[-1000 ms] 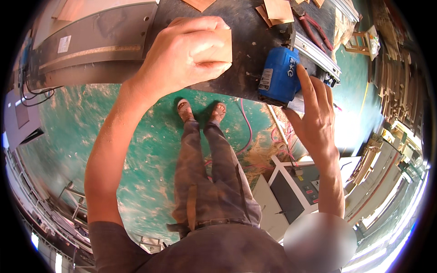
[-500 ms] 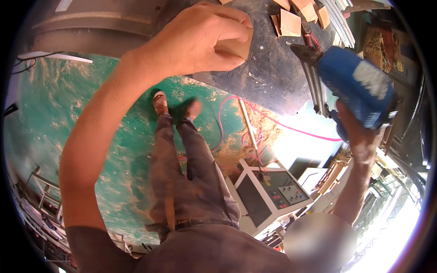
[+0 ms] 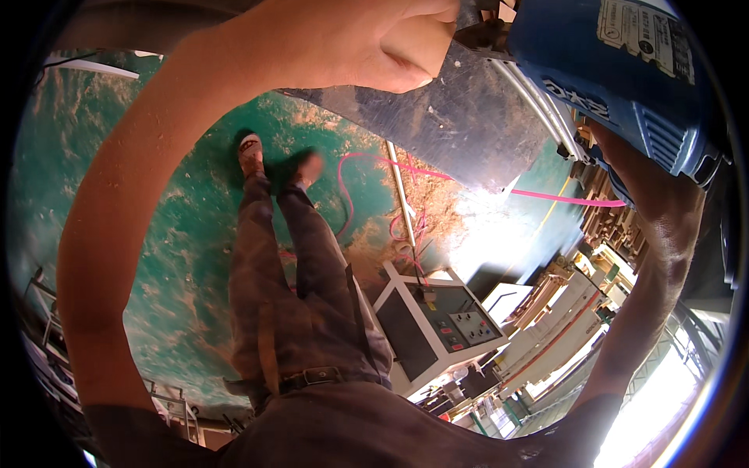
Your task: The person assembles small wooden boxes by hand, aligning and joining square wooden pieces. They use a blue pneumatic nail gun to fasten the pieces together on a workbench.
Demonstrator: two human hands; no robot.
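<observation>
My left hand [image 3: 359, 47] reaches across the top of the view, its fingers and thumb closed on a small flat wood piece [image 3: 421, 43] over the dark worktable [image 3: 476, 117]. In my right hand [image 3: 636, 168] is a blue nail gun [image 3: 608, 78], gripped by its handle. The gun's dark metal nose [image 3: 484, 35] points left, close beside the wood piece. I cannot tell whether the two touch. Part of my right hand is hidden behind the gun's body.
A pink hose [image 3: 546, 198] runs across the green floor [image 3: 187, 257] to the nail gun's handle. Sawdust [image 3: 437, 203] lies below the table's corner. A control cabinet [image 3: 445, 320] stands at lower right. Stacked wood [image 3: 612, 207] is farther right, and metal bars [image 3: 530, 97] lie along the table edge.
The nail gun has come up and left, bringing its nose beside the wood piece. My left hand, still holding the piece, sits a little higher in view and farther right.
</observation>
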